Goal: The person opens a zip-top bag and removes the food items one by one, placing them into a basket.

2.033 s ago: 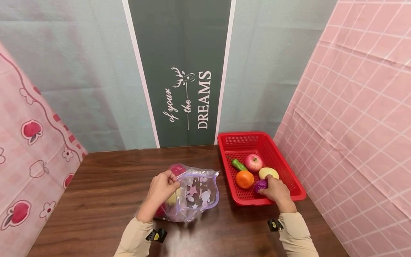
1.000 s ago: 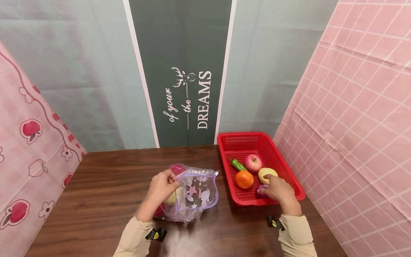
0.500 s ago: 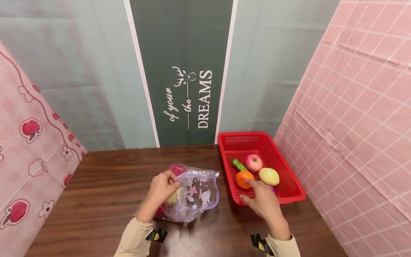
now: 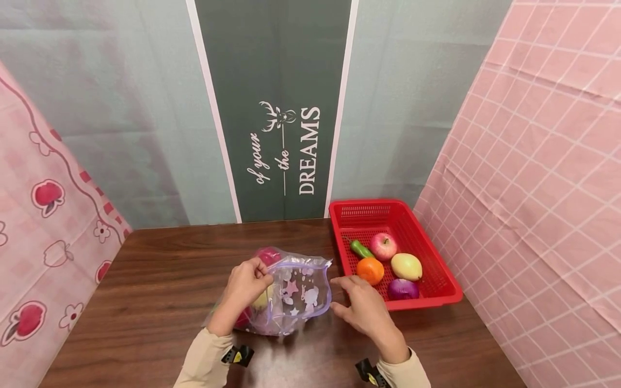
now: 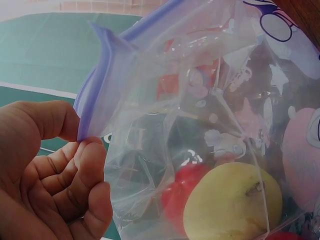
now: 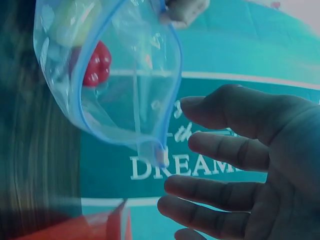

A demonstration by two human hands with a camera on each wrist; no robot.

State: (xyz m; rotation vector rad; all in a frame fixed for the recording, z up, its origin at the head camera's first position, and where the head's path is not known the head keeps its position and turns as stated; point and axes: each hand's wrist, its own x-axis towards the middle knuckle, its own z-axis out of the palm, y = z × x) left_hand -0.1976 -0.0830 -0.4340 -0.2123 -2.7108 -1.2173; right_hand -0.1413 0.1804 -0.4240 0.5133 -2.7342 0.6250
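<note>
My left hand (image 4: 246, 285) pinches the purple-edged rim of a clear printed zip bag (image 4: 305, 291) between thumb and fingers. The bag's mouth gapes toward the right. Through its plastic a yellow fruit (image 5: 232, 202) and a shiny red pepper (image 6: 97, 64) show. My right hand (image 4: 361, 304) hovers just right of the bag's mouth with fingers spread and nothing in them. Behind that hand, a red basket (image 4: 441, 269) holds an orange (image 4: 370, 270), a purple onion (image 4: 403, 289), a pale yellow fruit (image 4: 406, 267), an apple (image 4: 384, 247) and a green pepper (image 4: 361, 249).
Everything stands on a dark wooden table (image 4: 160, 302). A pink checked curtain (image 4: 543, 188) rises close along the basket's right side. Another pink curtain (image 4: 43, 242) borders the left, and a grey-green hanging (image 4: 276, 54) closes off the back.
The right hand has let go of the purple onion, which stays in the basket, and has moved left, past the orange, to the bag's mouth. The left hand keeps its place.
</note>
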